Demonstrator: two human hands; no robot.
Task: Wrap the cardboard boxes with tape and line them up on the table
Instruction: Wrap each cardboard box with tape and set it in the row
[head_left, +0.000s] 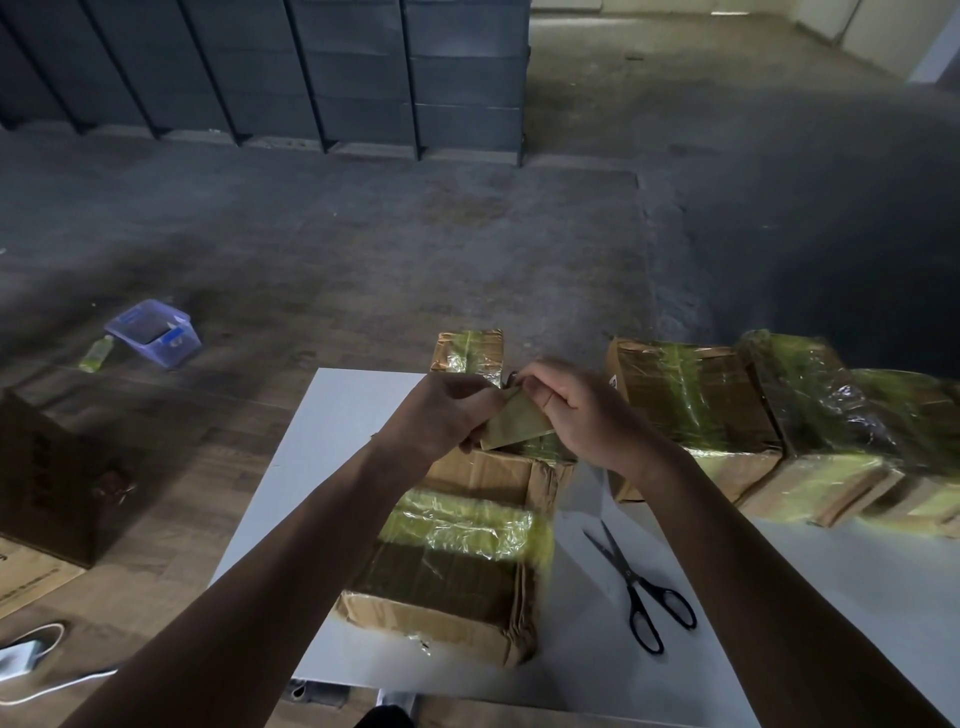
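Observation:
A cardboard box (457, 566) with a band of yellowish tape across its top lies on the white table (332, 431) right in front of me. Above its far end, my left hand (441, 415) and my right hand (576, 410) pinch a strip of tape (514, 423) between them. The tape roll is hidden. A small taped box (470, 351) stands at the table's far edge. Three taped boxes stand side by side along the right: one (696, 410), a second (815, 421), a third (919, 447).
Black scissors (641, 592) lie on the table to the right of the near box. On the floor at left are a clear plastic tub (153, 332), a small bottle (96, 354) and dark cartons (47, 483). A white shoe (28, 649) lies bottom left.

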